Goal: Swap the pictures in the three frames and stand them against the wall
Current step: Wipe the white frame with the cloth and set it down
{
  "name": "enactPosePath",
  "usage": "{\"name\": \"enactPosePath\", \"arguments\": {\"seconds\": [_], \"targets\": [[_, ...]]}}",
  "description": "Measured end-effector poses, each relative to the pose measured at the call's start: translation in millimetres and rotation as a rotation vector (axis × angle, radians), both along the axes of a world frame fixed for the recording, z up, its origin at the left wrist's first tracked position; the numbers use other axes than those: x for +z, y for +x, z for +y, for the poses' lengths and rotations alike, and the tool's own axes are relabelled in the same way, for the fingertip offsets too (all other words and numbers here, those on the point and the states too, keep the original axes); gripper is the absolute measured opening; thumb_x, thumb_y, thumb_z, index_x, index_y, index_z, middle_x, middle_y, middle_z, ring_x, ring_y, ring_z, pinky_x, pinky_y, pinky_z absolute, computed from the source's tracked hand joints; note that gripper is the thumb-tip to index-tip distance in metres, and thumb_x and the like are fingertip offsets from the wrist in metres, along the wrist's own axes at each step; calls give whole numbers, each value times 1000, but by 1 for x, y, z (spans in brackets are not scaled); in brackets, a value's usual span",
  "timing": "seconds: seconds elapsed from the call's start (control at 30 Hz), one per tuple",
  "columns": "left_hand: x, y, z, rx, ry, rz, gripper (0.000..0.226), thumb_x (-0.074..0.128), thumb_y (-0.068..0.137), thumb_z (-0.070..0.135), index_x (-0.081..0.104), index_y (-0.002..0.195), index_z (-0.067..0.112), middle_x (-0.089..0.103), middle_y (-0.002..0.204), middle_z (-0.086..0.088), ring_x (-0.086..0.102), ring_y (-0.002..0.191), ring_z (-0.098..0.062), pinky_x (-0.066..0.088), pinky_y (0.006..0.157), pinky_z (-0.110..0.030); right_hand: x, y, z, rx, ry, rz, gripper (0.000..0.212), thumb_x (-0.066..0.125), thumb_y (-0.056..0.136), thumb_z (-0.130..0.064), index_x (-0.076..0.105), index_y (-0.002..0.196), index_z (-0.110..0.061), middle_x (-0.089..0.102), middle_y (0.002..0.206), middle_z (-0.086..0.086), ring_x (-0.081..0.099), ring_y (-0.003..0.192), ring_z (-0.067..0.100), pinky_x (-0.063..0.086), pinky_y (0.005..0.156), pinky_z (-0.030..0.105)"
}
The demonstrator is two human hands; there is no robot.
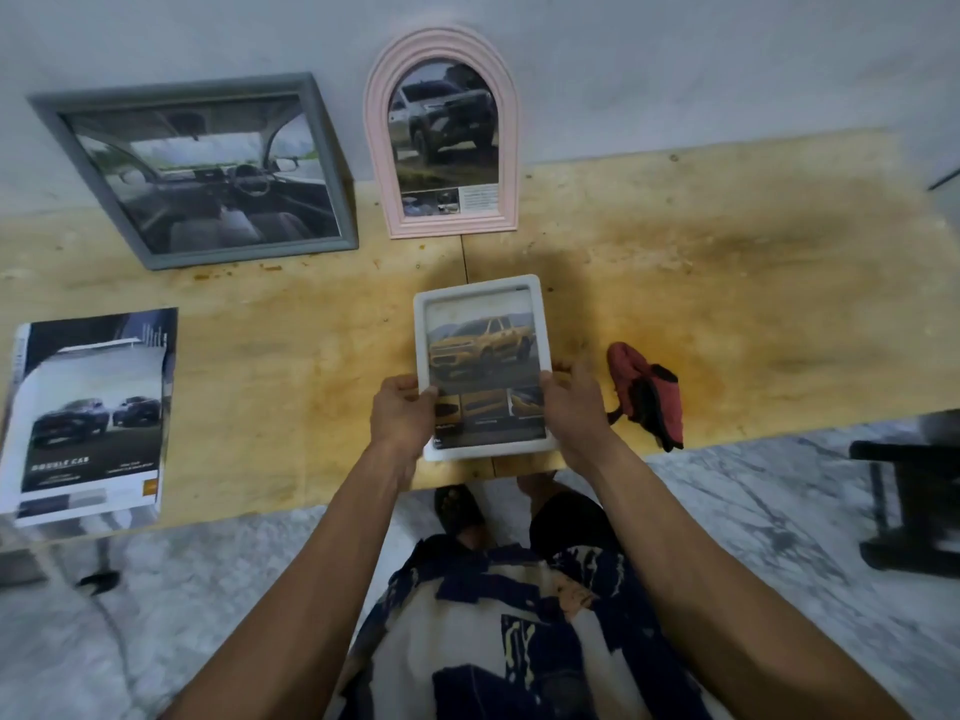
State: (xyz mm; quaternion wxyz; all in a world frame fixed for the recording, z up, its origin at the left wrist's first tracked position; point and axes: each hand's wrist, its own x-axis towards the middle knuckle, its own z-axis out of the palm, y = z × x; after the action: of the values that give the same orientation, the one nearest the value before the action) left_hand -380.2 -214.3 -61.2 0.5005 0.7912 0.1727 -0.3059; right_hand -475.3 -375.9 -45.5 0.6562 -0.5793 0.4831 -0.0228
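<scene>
I hold a white rectangular frame [483, 298] with a yellow pickup picture over the near edge of the wooden table [727, 262]. My left hand [402, 415] grips its lower left side, and my right hand [574, 402] grips its lower right side. A grey square frame [311, 163] showing a car interior leans against the wall at the back left. Beside it a pink arched frame [379, 127] with a silver truck picture also stands against the wall.
A stack of car brochures [91, 418] lies at the table's left end. A red and black cloth [647, 394] sits right of my hands at the table edge. A dark stool [909, 501] stands on the marble floor at right.
</scene>
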Motion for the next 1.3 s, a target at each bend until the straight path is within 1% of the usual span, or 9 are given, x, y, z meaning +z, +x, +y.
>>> {"name": "enactPosePath", "arguments": {"seconds": [0.13, 0.27, 0.4, 0.57, 0.73, 0.9, 1.07, 1.17, 1.3], "targets": [[22, 14, -24, -21, -189, 37, 35, 62, 96, 15, 54, 130, 11, 67, 118, -13, 68, 99, -28, 59, 85, -47, 21, -3, -31, -38, -21, -40, 26, 52, 100, -15, 50, 126, -11, 64, 119, 12, 67, 102, 25, 58, 85, 48], [49, 26, -56, -154, -345, -3, 32, 57, 99, 8, 54, 130, 17, 71, 107, -14, 72, 91, -27, 61, 77, -45, 48, 0, -75, -8, -53, -90, 30, 50, 102, -17, 49, 132, -15, 64, 117, 8, 69, 96, 25, 58, 62, 33], [66, 37, -99, -219, -376, -48, 31, 56, 99, 7, 52, 129, 15, 70, 108, -14, 74, 88, -24, 61, 74, -43, 65, 13, -121, -30, -77, -138, 28, 51, 100, -11, 53, 127, -17, 67, 109, 9, 70, 90, 26, 56, 56, 29], [73, 56, -169, -240, -319, -76, 35, 60, 96, 4, 55, 129, 12, 69, 109, -18, 72, 96, -32, 59, 84, -56, 70, 31, -196, 18, -189, -128, 29, 51, 99, -11, 56, 128, -15, 66, 114, 9, 67, 96, 25, 60, 77, 43], [72, 78, -238, -217, -216, -197, 24, 61, 94, 1, 56, 113, 15, 69, 99, -11, 70, 92, -28, 60, 81, -54, 67, 61, -267, 137, -354, -108, 32, 50, 100, -12, 55, 131, -20, 60, 111, -2, 62, 93, 11, 54, 67, 27], [63, 102, -284, -178, -99, -334, 20, 62, 96, 9, 57, 114, 17, 66, 93, 4, 65, 88, -15, 59, 87, -45, 56, 101, -313, 239, -448, -83, 33, 52, 97, -8, 56, 128, -18, 60, 111, -2, 60, 99, 18, 54, 81, 33], [51, 123, -310, -100, -30, -387, 22, 60, 97, 6, 55, 118, 14, 60, 90, 7, 61, 83, -8, 54, 72, -23, 39, 130, -334, 281, -494, -37, 31, 54, 94, -5, 57, 123, -14, 61, 104, -3, 57, 92, 14, 38, 60, 2], [46, 132, -320, -69, 20, -398, 20, 59, 97, 4, 54, 113, 16, 61, 92, 6, 59, 82, -6, 46, 62, -12, 29, 142, -340, 312, -510, -31, 30, 54, 93, -5, 57, 122, -13, 66, 110, 4, 59, 93, 15, 42, 74, 18], [38, 141, -325, -55, 45, -404, 22, 60, 97, 5, 54, 115, 15, 66, 109, -1, 63, 99, -18, 54, 76, -27, 21, 152, -346, 347, -527, -24, 30, 54, 93, -5, 55, 122, -11, 65, 116, 9, 58, 94, 17, 39, 75, 20]]}}
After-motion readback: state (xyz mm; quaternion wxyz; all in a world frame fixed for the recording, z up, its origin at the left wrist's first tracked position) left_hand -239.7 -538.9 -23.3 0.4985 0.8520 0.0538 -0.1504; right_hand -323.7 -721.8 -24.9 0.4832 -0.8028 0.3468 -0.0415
